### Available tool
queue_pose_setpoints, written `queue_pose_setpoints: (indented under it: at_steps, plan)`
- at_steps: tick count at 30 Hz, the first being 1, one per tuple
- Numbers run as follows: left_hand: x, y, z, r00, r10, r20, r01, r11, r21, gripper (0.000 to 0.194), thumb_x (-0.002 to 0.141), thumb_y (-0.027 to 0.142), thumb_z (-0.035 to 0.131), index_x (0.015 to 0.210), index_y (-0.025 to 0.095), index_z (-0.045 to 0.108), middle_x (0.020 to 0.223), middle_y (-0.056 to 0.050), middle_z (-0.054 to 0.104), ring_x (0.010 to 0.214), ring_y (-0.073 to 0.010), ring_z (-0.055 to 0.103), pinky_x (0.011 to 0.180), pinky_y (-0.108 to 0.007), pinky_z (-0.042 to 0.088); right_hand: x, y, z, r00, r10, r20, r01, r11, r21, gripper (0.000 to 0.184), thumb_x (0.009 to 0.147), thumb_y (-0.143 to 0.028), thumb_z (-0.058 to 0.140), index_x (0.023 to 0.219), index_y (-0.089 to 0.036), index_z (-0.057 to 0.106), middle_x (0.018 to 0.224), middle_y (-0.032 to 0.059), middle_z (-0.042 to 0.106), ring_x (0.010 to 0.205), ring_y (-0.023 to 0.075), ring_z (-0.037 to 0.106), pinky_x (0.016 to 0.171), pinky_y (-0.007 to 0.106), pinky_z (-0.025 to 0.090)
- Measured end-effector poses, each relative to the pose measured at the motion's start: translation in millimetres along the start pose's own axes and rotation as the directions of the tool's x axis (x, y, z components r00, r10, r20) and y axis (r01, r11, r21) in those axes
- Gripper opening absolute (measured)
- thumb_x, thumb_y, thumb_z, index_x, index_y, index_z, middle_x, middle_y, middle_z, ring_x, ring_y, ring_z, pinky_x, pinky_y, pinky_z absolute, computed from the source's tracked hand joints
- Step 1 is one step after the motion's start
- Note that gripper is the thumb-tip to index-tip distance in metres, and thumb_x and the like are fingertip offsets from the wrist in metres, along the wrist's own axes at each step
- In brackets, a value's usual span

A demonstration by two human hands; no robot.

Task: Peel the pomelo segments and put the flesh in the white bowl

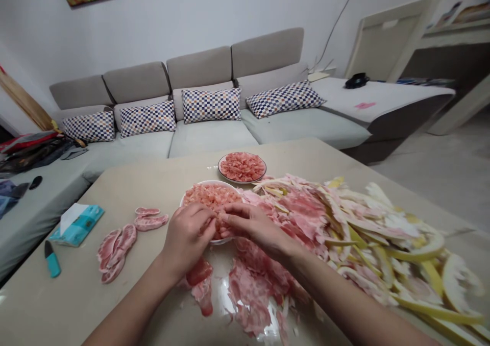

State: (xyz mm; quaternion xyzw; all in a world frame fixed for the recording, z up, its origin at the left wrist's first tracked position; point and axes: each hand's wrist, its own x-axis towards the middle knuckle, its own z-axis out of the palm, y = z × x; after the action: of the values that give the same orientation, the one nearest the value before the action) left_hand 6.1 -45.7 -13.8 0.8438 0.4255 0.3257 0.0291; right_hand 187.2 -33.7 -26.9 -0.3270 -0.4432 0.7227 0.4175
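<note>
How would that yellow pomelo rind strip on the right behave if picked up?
The pomelo rind strip looks fairly stiff, holding its curve without sagging. Its glossy skin may feel slightly slippery. Resting on its curve, it might rock if pushed.

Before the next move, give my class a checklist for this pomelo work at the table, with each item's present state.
1. White bowl beneath the left hand and right hand: ok, both are over it.
2. Pink pomelo pulp inside the bowl: ok.
3. What the hands pinch: cannot tell, it is hidden.
4. Round plate of pulp: ok, it sits beyond the bowl.
5. Pink membrane scraps at the bowl's right side: not ok, they crowd it.
6. Teal-handled cutter: ok, it lies well left of the hands.
</note>
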Motion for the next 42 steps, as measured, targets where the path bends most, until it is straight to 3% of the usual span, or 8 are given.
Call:
queue_pose_setpoints:
  at_steps: [8, 13, 19, 26, 33, 37, 42]
  plan:
    - [1.8, -3.8, -3.3, 0.998, -0.054, -0.021, 0.051, 0.993, -0.109, 0.012, 0.084, 0.011, 0.058, 0.088, 0.018, 0.067, 0.091, -0.006, 0.069, 0.085, -0.0198, 0.062, 0.079, -0.033, 0.048, 0.5, 1.0, -1.7, 0.996, 0.056, 0.067, -0.066, 0.987, 0.148, 0.025, 0.068, -0.029, 0.083, 0.083, -0.015, 0.07, 0.081, 0.001, 0.069, 0.067, 0.0089, 0.065, 0.074, 0.023, 0.053]
    - [2.3, 1.0, -4.3, 0.998, -0.063, -0.002, 0.062, 0.986, -0.154, 0.014, 0.083, 0.01, 0.059, 0.089, 0.018, 0.068, 0.089, -0.005, 0.069, 0.081, -0.0187, 0.062, 0.076, -0.032, 0.048, -2.0, -2.5, 2.0, 0.999, 0.015, 0.029, -0.015, 1.0, -0.008, 0.032, 0.07, -0.037, 0.081, 0.092, -0.017, 0.068, 0.084, 0.0002, 0.068, 0.075, 0.0131, 0.065, 0.073, 0.028, 0.055]
    - [2.6, 4.5, -6.0, 0.998, -0.063, 0.024, 0.065, 0.989, -0.132, 0.014, 0.082, 0.01, 0.058, 0.085, 0.018, 0.068, 0.086, -0.005, 0.068, 0.081, -0.0185, 0.062, 0.074, -0.031, 0.047, -2.4, -1.2, 2.5, 0.997, 0.016, 0.069, -0.015, 1.0, -0.017, 0.031, 0.071, -0.043, 0.078, 0.076, -0.015, 0.068, 0.067, -0.0018, 0.062, 0.064, 0.0107, 0.059, 0.067, 0.026, 0.053]
    - [6.6, -5.9, -26.0, 0.989, -0.143, -0.048, 0.13, 0.969, -0.209, 0.014, 0.079, 0.007, 0.057, 0.08, 0.018, 0.066, 0.08, -0.003, 0.066, 0.073, -0.0149, 0.061, 0.07, -0.027, 0.047, -0.5, -8.8, -9.0, 0.998, 0.056, -0.039, -0.055, 0.998, 0.032, 0.031, 0.065, -0.039, 0.084, 0.074, -0.015, 0.066, 0.066, -0.0033, 0.059, 0.063, 0.0088, 0.057, 0.068, 0.024, 0.053]
    - [8.2, -0.5, -25.4, 0.949, -0.291, 0.12, 0.314, 0.865, -0.392, 0.009, 0.08, 0.015, 0.058, 0.077, 0.018, 0.066, 0.079, -0.002, 0.068, 0.072, -0.0155, 0.063, 0.067, -0.026, 0.049, -7.0, -10.5, 3.1, 0.999, -0.034, 0.031, 0.04, 0.971, -0.234, 0.033, 0.075, -0.042, 0.075, 0.101, -0.022, 0.07, 0.083, 0.0008, 0.062, 0.073, 0.0138, 0.058, 0.068, 0.03, 0.056]
    - [6.5, 4.2, -22.2, 0.963, -0.244, 0.116, 0.269, 0.901, -0.34, 0.009, 0.08, 0.015, 0.06, 0.078, 0.018, 0.068, 0.077, -0.001, 0.067, 0.07, -0.0153, 0.06, 0.066, -0.027, 0.047, -7.8, -7.9, 6.7, 0.99, -0.102, 0.099, 0.132, 0.919, -0.371, 0.026, 0.081, -0.044, 0.067, 0.092, -0.021, 0.073, 0.084, 0.0025, 0.063, 0.072, 0.0152, 0.058, 0.06, 0.027, 0.054]
    - [5.1, 7.3, -18.4, 0.986, -0.143, 0.092, 0.162, 0.949, -0.271, 0.014, 0.08, 0.01, 0.06, 0.082, 0.019, 0.07, 0.08, -0.002, 0.067, 0.073, -0.0153, 0.059, 0.067, -0.027, 0.046, -7.8, -8.7, 4.4, 0.978, -0.199, 0.069, 0.202, 0.796, -0.57, 0.019, 0.083, -0.032, 0.061, 0.074, -0.018, 0.07, 0.072, 0.0011, 0.062, 0.065, 0.0133, 0.054, 0.057, 0.023, 0.044]
